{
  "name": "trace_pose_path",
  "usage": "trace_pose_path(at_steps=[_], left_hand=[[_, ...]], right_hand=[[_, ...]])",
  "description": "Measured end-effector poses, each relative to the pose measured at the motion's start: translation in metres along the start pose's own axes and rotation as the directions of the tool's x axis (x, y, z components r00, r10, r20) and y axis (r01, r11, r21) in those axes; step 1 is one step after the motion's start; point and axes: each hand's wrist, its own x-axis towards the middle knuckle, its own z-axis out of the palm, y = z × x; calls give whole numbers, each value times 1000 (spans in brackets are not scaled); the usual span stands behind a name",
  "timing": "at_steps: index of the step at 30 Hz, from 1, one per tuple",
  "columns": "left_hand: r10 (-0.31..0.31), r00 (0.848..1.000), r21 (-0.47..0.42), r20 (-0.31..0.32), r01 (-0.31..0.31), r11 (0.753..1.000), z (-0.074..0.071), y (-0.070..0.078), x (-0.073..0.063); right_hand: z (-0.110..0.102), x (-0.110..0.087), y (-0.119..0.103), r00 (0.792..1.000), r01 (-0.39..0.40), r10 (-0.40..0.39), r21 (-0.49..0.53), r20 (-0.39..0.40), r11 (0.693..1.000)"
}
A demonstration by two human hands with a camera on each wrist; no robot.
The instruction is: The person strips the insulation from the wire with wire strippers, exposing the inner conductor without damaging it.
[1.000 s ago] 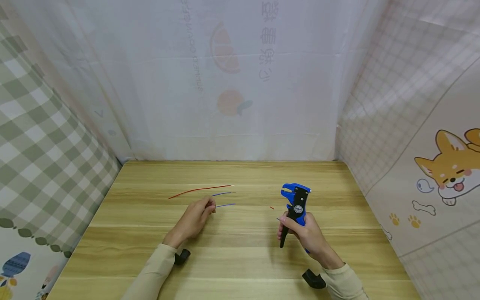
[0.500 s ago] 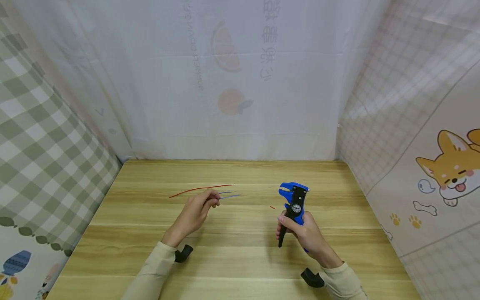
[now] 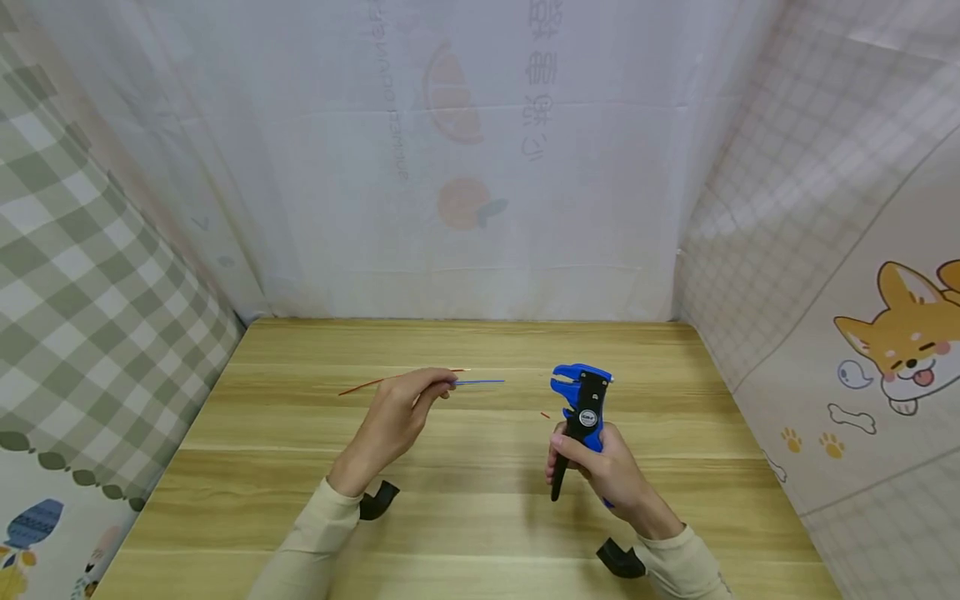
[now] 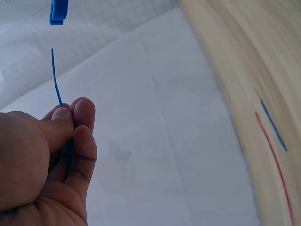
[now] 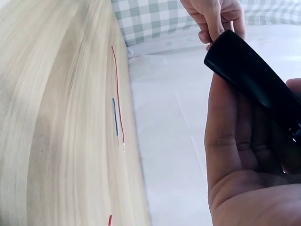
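Observation:
Between thumb and fingertips, my left hand (image 3: 397, 410) pinches a blue wire (image 4: 56, 80), whose free end points right toward the tool. My right hand (image 3: 615, 473) grips a blue-and-black wire stripper (image 3: 588, 408) by its handles, its head up and its notched side facing left. In the right wrist view, a black handle (image 5: 249, 70) lies across the curled fingers. On the table behind my left hand lie a red wire (image 5: 117, 94) with a bare end and a second, shorter blue wire (image 5: 115, 117). My left hand partly hides them in the head view.
A short red scrap (image 3: 545, 415) lies on the wooden table (image 3: 480, 533) left of the wire stripper. A white curtain (image 3: 337, 250) closes off the back. Checked cloth (image 3: 97, 275) hangs at the left, and a dog-printed cloth (image 3: 772, 275) at the right.
My left hand has lifted the blue wire from the table, moving it away from me and to the right. My right hand has shifted slightly left with the wire stripper.

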Motion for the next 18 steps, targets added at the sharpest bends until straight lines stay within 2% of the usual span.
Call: trace_pose_path(at_steps=[5, 10, 15, 18], left_hand=[[57, 996, 51, -66, -54, 997, -4, 14, 7], [127, 983, 77, -133, -117, 990, -5, 23, 13], [169, 971, 75, -167, -159, 984, -4, 28, 16], [176, 969, 87, -173, -163, 983, -4, 32, 18]], right_hand=[[7, 1, -6, 999, -2, 2, 20, 35, 1000], [9, 2, -8, 998, 19, -20, 27, 64, 999], [11, 2, -9, 995, 38, -40, 27, 93, 999], [13, 3, -10, 996, 20, -22, 26, 89, 999]])
